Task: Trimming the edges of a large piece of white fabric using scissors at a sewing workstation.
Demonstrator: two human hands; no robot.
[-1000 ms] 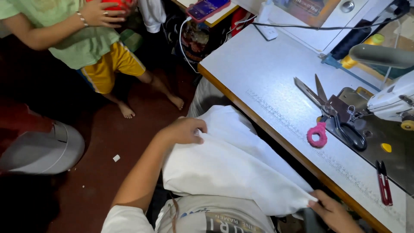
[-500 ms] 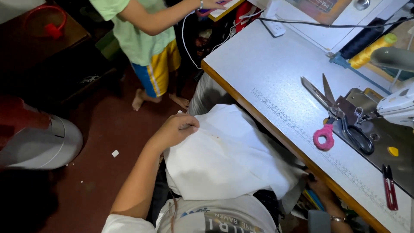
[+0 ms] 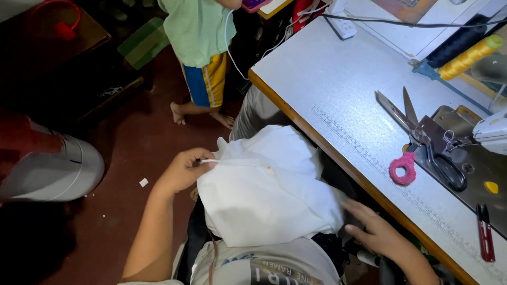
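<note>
Two bare hands work at a soft white cloth (image 3: 269,192), bunched and creased, lying on the person's lap at lower centre of the frame. Left hand (image 3: 185,170) sits at the cloth's left edge; its fingers (image 3: 203,155) are curled closed, pinching a narrow folded hem strip that runs rightward from the fingertips. Right hand (image 3: 377,232), lower right, rests with fingers spread loosely open, fingertips just at the cloth's right edge; whether they touch or grip it cannot be told.

Cloth: matte woven fabric, limp, one small reddish mark near the hem.

Right of the cloth, a pale grey sewing table with a wooden edge (image 3: 338,89) runs diagonally; a printed ruler strip follows its border. On it lie large steel scissors with one handle wrapped in pink yarn (image 3: 417,142), small red-handled thread snips (image 3: 485,232) at the far right, and a yellow thread spool (image 3: 467,55) at upper right.

Upper centre: another person in a green shirt and yellow-blue shorts (image 3: 203,58), barefoot on dark red floor (image 3: 132,158).
</note>
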